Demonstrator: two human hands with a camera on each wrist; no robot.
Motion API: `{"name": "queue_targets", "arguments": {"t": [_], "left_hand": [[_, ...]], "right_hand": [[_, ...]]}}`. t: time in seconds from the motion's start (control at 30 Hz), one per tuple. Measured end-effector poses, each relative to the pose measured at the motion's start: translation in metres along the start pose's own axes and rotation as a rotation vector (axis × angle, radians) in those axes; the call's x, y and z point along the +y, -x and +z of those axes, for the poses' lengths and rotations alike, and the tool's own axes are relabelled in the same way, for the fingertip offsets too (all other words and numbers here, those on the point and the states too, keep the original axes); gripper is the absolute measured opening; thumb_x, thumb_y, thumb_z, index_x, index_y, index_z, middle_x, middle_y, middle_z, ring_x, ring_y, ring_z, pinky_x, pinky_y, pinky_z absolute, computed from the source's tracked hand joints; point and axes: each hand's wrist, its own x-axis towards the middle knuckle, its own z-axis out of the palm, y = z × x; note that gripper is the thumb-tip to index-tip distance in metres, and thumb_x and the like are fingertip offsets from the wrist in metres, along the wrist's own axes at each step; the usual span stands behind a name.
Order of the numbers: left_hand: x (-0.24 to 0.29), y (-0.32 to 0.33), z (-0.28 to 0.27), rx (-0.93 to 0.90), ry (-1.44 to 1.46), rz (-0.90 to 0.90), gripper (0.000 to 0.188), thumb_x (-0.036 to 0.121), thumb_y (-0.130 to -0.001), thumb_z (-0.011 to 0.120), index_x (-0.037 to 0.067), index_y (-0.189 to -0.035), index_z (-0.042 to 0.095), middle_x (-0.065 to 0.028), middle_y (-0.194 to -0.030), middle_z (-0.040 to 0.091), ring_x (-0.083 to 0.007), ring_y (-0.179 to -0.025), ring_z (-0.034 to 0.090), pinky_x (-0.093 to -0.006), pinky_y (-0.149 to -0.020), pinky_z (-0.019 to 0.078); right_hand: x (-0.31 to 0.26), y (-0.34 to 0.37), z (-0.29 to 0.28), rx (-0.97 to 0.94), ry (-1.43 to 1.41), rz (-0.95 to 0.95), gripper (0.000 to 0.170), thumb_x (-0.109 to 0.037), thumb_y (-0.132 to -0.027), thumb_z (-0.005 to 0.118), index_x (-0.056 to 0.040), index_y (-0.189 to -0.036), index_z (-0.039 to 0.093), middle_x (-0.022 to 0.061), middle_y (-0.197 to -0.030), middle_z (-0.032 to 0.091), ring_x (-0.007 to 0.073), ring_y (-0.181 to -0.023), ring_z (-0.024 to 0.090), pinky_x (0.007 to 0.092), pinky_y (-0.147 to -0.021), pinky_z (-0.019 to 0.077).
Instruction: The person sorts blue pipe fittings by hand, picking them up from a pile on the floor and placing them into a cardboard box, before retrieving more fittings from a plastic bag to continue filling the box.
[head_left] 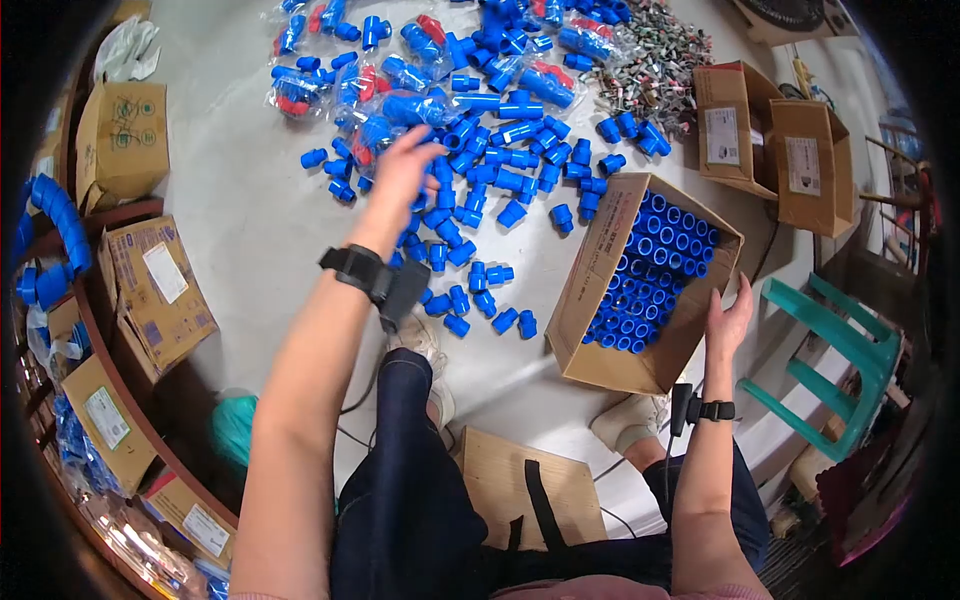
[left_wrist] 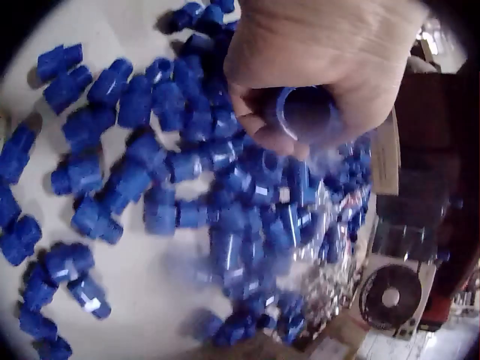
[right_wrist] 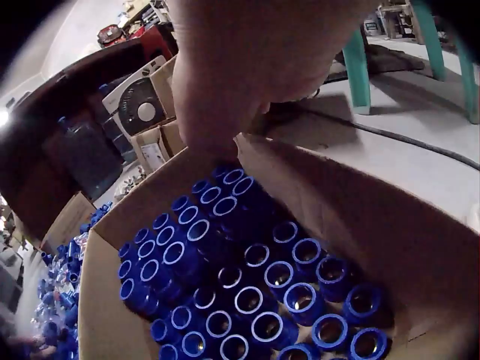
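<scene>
My left hand [head_left: 400, 185] reaches over a loose pile of blue pipe fittings [head_left: 510, 180] on the floor. In the left wrist view its thumb and fingers curl round one blue pipe fitting [left_wrist: 306, 112], whose round open end faces the camera. My right hand [head_left: 728, 318] is at the right-hand wall of a tilted cardboard box [head_left: 590, 285], its fingers extended. Inside the box stand rows of blue fittings [right_wrist: 251, 300], open ends up, part of them in a higher layer. The right fingertips are largely hidden in the right wrist view.
Bagged blue fittings with red parts [head_left: 430, 35] lie at the far side, beside a heap of small metal pieces [head_left: 655, 70]. Two open cartons [head_left: 735, 130] stand at the far right. A green plastic stool [head_left: 840, 350] is nearby on the right. Cartons [head_left: 160, 290] line the left.
</scene>
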Motion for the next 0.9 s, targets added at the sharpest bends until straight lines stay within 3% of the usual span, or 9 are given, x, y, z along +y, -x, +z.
{"name": "queue_targets", "arguments": {"t": [0.17, 0.27, 0.37, 0.47, 0.6, 0.67, 0.73, 0.77, 0.9], "left_hand": [[-0.012, -0.023, -0.030, 0.176, -0.009, -0.028, 0.048, 0.017, -0.078, 0.057, 0.007, -0.124, 0.047, -0.0094, -0.098, 0.061, -0.0154, -0.058, 0.055, -0.0280, -0.053, 0.0451], [-0.019, -0.019, -0.015, 0.069, -0.550, 0.307, 0.046, 0.020, -0.075, 0.057, 0.018, -0.121, 0.050, -0.0116, -0.092, 0.064, -0.0247, -0.084, 0.062, -0.0335, -0.074, 0.0469], [-0.011, -0.006, 0.002, -0.069, -1.037, 0.330, 0.038, 0.021, -0.077, 0.053, 0.022, -0.115, 0.055, -0.0117, -0.096, 0.063, -0.0312, -0.087, 0.059, -0.0401, -0.076, 0.0469], [-0.018, 0.000, 0.004, -0.119, -1.182, 0.242, 0.030, 0.021, -0.077, 0.052, 0.019, -0.105, 0.060, -0.0122, -0.094, 0.063, -0.0318, -0.086, 0.059, -0.0403, -0.076, 0.0473], [-0.034, 0.006, -0.009, -0.152, -1.083, 0.161, 0.021, 0.023, -0.076, 0.051, 0.013, -0.085, 0.067, -0.0140, -0.087, 0.064, -0.0317, -0.084, 0.060, -0.0393, -0.076, 0.0475], [-0.046, 0.005, -0.021, -0.129, -1.004, 0.156, 0.022, 0.024, -0.076, 0.053, 0.013, -0.091, 0.066, -0.0138, -0.088, 0.064, -0.0304, -0.084, 0.060, -0.0387, -0.076, 0.0473], [-0.051, 0.004, -0.030, 0.082, -0.766, 0.199, 0.026, 0.025, -0.077, 0.054, 0.014, -0.098, 0.064, -0.0140, -0.091, 0.063, -0.0303, -0.085, 0.060, -0.0388, -0.077, 0.0469], [-0.048, 0.003, -0.035, 0.069, -0.784, 0.183, 0.034, 0.025, -0.077, 0.055, 0.017, -0.110, 0.058, -0.0155, -0.094, 0.062, -0.0309, -0.087, 0.060, -0.0389, -0.079, 0.0463], [-0.031, -0.008, -0.043, 0.008, -0.972, 0.215, 0.045, 0.026, -0.077, 0.055, 0.022, -0.122, 0.049, -0.0181, -0.098, 0.061, -0.0332, -0.090, 0.058, -0.0402, -0.080, 0.0456]], "right_hand": [[-0.014, 0.010, -0.003, 0.094, -0.086, -0.191, 0.050, -0.009, -0.073, 0.062, -0.0035, -0.119, 0.044, 0.0167, -0.121, 0.047, 0.0328, -0.113, 0.043, 0.0384, -0.096, 0.0338], [-0.048, 0.016, -0.011, 0.061, -0.185, -0.261, 0.047, -0.006, -0.073, 0.061, -0.0029, -0.117, 0.046, 0.0176, -0.121, 0.047, 0.0339, -0.113, 0.043, 0.0390, -0.096, 0.0334], [-0.070, 0.019, -0.013, 0.057, -0.188, -0.350, 0.043, -0.004, -0.073, 0.060, -0.0028, -0.114, 0.048, 0.0173, -0.120, 0.047, 0.0339, -0.111, 0.045, 0.0388, -0.095, 0.0353], [-0.085, 0.022, -0.020, 0.056, -0.204, -0.391, 0.040, -0.003, -0.073, 0.060, -0.0028, -0.112, 0.050, 0.0166, -0.120, 0.048, 0.0327, -0.109, 0.047, 0.0385, -0.093, 0.0367], [-0.086, 0.026, -0.019, 0.034, -0.223, -0.387, 0.038, -0.002, -0.074, 0.059, -0.0031, -0.111, 0.051, 0.0143, -0.119, 0.050, 0.0310, -0.109, 0.047, 0.0370, -0.093, 0.0370], [-0.086, 0.028, -0.016, 0.012, -0.241, -0.386, 0.036, -0.003, -0.075, 0.059, -0.0033, -0.111, 0.051, 0.0132, -0.118, 0.050, 0.0299, -0.111, 0.047, 0.0359, -0.094, 0.0367], [-0.088, 0.030, -0.014, 0.027, -0.279, -0.418, 0.035, -0.002, -0.073, 0.059, -0.0029, -0.107, 0.053, 0.0140, -0.115, 0.053, 0.0310, -0.104, 0.050, 0.0374, -0.089, 0.0388], [-0.088, 0.031, -0.013, 0.027, -0.280, -0.418, 0.035, -0.002, -0.073, 0.059, -0.0029, -0.107, 0.053, 0.0140, -0.115, 0.053, 0.0310, -0.104, 0.050, 0.0374, -0.089, 0.0388], [-0.092, 0.036, -0.009, 0.011, -0.296, -0.417, 0.033, -0.002, -0.072, 0.059, -0.0028, -0.105, 0.054, 0.0143, -0.113, 0.053, 0.0309, -0.103, 0.051, 0.0371, -0.089, 0.0392]]}}
